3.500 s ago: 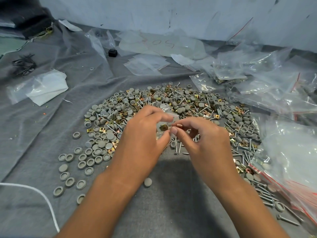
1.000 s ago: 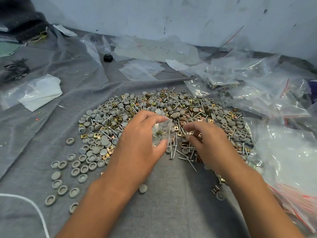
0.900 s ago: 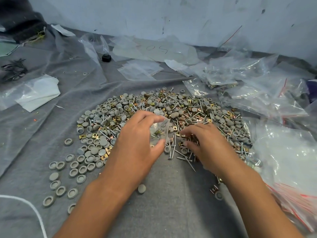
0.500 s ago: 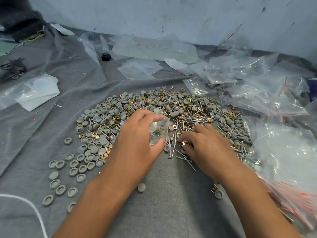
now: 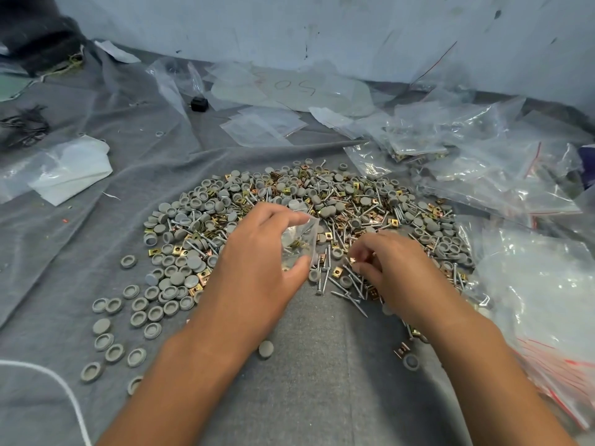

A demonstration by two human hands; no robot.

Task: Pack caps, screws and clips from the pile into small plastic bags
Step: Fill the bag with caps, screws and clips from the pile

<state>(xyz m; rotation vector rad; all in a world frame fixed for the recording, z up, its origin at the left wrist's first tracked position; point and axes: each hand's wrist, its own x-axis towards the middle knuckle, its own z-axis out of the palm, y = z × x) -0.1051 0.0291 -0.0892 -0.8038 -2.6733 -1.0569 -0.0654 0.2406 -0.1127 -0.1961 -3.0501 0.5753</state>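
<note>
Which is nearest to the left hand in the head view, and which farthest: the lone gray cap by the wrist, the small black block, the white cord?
From the left hand:
1. Lone gray cap, just below, by the wrist.
2. Small black block, far up near the loose bags.
3. White cord, lower left corner.

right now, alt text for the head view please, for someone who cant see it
A left hand holds a small clear bag over a pile of grey caps, screws and brass clips on grey cloth, while the right hand picks at the pile.
</note>
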